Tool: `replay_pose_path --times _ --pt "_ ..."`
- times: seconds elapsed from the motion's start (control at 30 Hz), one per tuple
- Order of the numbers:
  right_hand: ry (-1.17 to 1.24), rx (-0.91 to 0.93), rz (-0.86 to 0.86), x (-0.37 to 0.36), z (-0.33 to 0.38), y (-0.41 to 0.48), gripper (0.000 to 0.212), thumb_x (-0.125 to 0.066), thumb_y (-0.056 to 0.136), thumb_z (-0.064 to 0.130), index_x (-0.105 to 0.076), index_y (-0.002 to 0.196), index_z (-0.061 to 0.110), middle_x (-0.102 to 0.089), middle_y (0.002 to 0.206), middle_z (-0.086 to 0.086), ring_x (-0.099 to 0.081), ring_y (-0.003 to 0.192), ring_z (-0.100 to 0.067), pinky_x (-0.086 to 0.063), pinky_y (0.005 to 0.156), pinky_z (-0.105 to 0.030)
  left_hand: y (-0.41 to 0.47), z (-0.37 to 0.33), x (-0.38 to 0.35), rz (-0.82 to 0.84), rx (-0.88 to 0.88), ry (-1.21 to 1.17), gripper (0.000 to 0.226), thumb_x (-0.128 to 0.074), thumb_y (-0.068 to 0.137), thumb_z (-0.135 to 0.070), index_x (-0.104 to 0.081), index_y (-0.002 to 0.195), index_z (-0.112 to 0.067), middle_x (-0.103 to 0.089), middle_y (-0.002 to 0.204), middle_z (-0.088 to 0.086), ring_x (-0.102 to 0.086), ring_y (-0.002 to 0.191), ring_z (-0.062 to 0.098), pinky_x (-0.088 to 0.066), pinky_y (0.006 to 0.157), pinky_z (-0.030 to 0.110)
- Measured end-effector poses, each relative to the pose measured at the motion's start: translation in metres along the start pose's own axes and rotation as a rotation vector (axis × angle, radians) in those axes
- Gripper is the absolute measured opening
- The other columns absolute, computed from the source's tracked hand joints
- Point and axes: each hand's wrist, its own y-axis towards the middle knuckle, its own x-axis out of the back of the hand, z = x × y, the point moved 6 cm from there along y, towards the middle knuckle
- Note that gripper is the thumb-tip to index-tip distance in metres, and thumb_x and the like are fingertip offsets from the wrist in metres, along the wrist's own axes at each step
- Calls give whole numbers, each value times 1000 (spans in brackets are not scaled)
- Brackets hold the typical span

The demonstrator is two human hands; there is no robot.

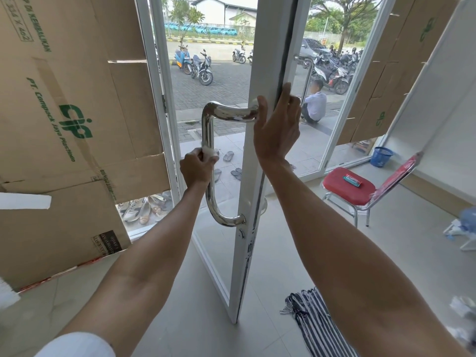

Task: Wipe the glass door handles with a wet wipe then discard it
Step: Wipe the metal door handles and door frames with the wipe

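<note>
Left hand (197, 168) clamped on wet wipe (210, 152) around steel door handle (208, 126), right hand (277, 126) gripping white door frame (248, 176) edge

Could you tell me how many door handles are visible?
2. A chrome handle left of the door edge, gripped with the wipe by the left hand; a second handle right of it, beyond the right hand. Others may be hidden.
</note>
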Motion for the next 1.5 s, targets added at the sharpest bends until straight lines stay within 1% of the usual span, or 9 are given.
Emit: replay_pose_path --times 0.2,0.5,0.73,0.83,0.93,1.0,1.1,1.23,1.5 --pt "-5 3 -15 0 0 1 54 -55 94 42 -54 133 5 -62 111 -10 -59 105 -24 -54 73 -36 -15 27 -10 119 131 -12 19 -84 74 -20 -76 88 -9 -76 91 8 -69 90 23 -55 83 32" --pt "-6 2 -33 -4 -6 2 54 -52 95 44 -52 134 6 -61 113 -9 -58 105 -25 -52 73 -34 16 -34 15 -100 -101 -118 33 -82 72 -31 -74 88 -4 -76 82 8 -70 71 20 -55 65 30" --pt "-10 5 -29 -4 -9 3 55 -53 95 44 -52 134 6 -61 114 -10 -59 106 -25 -53 75 -35 3 4 -7 23 -29 -71 38 -87 70 -32 -77 96 -6 -77 88 7 -72 80 18 -58 71 32" --pt "-16 10 -17 -4 -9 3 55 -52 95 44 -51 135 6 -61 114 -11 -58 107 -25 -53 74 -35 -11 24 -16 107 63 -31 29 -85 72 -26 -76 91 -6 -75 81 4 -66 74 16 -47 65 25" --pt "-13 12 -9 -4 -9 3 55 -52 95 44 -51 135 6 -61 116 -12 -58 108 -27 -53 75 -36 -22 38 -24 184 173 -24 9 -70 81 -14 -75 81 -6 -70 70 -2 -65 69 12 -50 66 24" --pt "-15 6 -13 -4 -9 4 55 -52 95 44 -52 135 6 -61 116 -12 -59 108 -27 -53 76 -37 -22 43 -25 217 218 -13 22 -56 86 -5 -73 72 -8 -68 63 -6 -62 60 2 -58 73 28" --pt "-14 -4 -12 -5 -10 4 56 -52 95 44 -51 136 6 -61 115 -11 -58 108 -27 -52 76 -37 -17 33 -21 262 168 27 30 -55 88 -4 -68 64 -15 -74 72 -1 -52 55 -6 -48 54 12" --pt "-19 -9 -18 -5 -10 3 56 -52 95 44 -51 136 7 -61 115 -11 -59 108 -26 -52 75 -36 -4 5 -7 122 37 8 15 -70 86 -16 -73 74 -8 -76 78 3 -58 65 5 -29 44 8" --pt "-11 7 -13 -4 -9 4 56 -52 95 44 -51 136 6 -61 113 -11 -58 107 -26 -51 74 -34 -15 23 -20 52 52 -48 32 -83 75 -30 -74 94 -6 -76 90 11 -69 81 27 -38 66 25"
